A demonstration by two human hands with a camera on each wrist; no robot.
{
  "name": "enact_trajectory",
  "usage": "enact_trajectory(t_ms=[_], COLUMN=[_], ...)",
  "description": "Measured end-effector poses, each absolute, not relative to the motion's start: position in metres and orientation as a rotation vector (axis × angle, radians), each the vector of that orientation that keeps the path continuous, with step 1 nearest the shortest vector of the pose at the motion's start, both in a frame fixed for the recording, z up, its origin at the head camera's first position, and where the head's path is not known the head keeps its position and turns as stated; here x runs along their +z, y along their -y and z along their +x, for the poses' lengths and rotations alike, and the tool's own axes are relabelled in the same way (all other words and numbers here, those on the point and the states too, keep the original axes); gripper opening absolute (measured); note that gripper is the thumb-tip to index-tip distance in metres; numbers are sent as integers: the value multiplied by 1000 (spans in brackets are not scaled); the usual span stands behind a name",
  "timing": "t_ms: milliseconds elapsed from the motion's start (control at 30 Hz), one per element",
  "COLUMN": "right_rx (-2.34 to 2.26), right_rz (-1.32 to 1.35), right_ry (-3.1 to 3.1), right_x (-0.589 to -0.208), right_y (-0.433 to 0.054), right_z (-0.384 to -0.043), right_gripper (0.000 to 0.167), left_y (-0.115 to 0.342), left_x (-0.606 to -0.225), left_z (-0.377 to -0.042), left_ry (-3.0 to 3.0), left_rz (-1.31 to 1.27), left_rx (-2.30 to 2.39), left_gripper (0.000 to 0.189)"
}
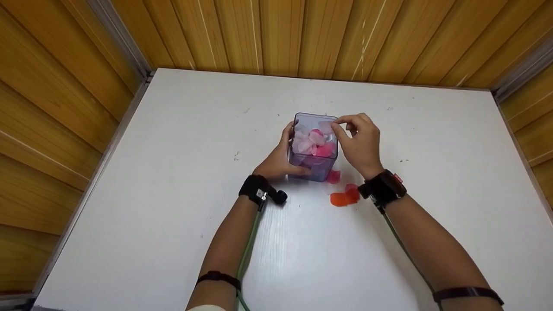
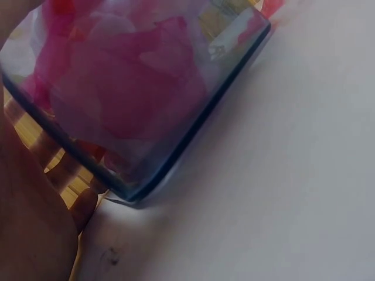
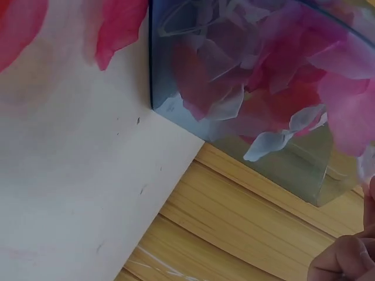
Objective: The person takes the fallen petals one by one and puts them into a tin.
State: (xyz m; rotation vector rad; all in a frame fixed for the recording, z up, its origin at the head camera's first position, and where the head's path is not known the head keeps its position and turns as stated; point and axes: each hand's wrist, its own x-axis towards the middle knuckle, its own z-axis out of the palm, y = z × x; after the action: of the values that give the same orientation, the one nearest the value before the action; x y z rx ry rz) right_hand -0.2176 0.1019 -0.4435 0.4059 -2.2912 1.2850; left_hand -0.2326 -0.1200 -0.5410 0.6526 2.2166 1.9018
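Note:
A clear bluish plastic container [image 1: 313,168], square and open at the top, stands on the white table, filled with pale pink and hot pink petals [image 1: 316,138]. My left hand [image 1: 278,160] grips it from the left, thumb along the near wall and fingers round the far side. At its right rim my right hand [image 1: 362,140] pinches a pale petal [image 1: 325,127] between thumb and forefinger. In the right wrist view those fingertips show at the right edge, holding a whitish petal [image 3: 367,163]. Through the wall in the left wrist view, magenta petals [image 2: 135,82] press together.
On the table right of the container's base lie an orange petal [image 1: 339,199], a red petal [image 1: 352,193] and a pinkish-red petal [image 1: 333,176]. Wood-look panels [image 1: 276,39] rise behind the table [image 1: 194,129]. Green cables [image 1: 250,242] run along both forearms.

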Motion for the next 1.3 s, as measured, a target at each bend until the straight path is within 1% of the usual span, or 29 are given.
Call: enact_trajectory(t_ms=[100,233,367,567,733,900,1033,1167,1300], right_rx=[1307,1270,1170,997,989,923,886,888,929], right_rz=[386,389,442,620,678,783,720,599,538], right_ry=[2348,2410,2591,3035,3127,3127,3104,3022,2860], right_x=[-442,-445,-458,-484,-495,-500,-498,-490,-479], right_y=[-100,-113,-139,-180,-200,-204,-206,-209,-206], right_z=[-220,-214,-201,-177,-163,-161,-162,-164,-168], right_gripper=[15,18,18,22,20,15,10,12,12], left_y=[119,120,121,121,121,121,120,119,119], left_x=[-541,-541,-542,-543,-542,-543,-543,-543,-544], left_z=[-233,-233,-233,-232,-232,-231,-231,-231,-232], left_ry=[-2221,-2239,-2255,-2259,-2269,-2276,-2278,-2273,-2252], left_rz=[652,656,647,627,614,600,592,609,646], left_rx=[1897,1879,1863,1849,1840,1838,1831,1837,1869], left_gripper=[135,135,135,136,137,136,135,136,136])
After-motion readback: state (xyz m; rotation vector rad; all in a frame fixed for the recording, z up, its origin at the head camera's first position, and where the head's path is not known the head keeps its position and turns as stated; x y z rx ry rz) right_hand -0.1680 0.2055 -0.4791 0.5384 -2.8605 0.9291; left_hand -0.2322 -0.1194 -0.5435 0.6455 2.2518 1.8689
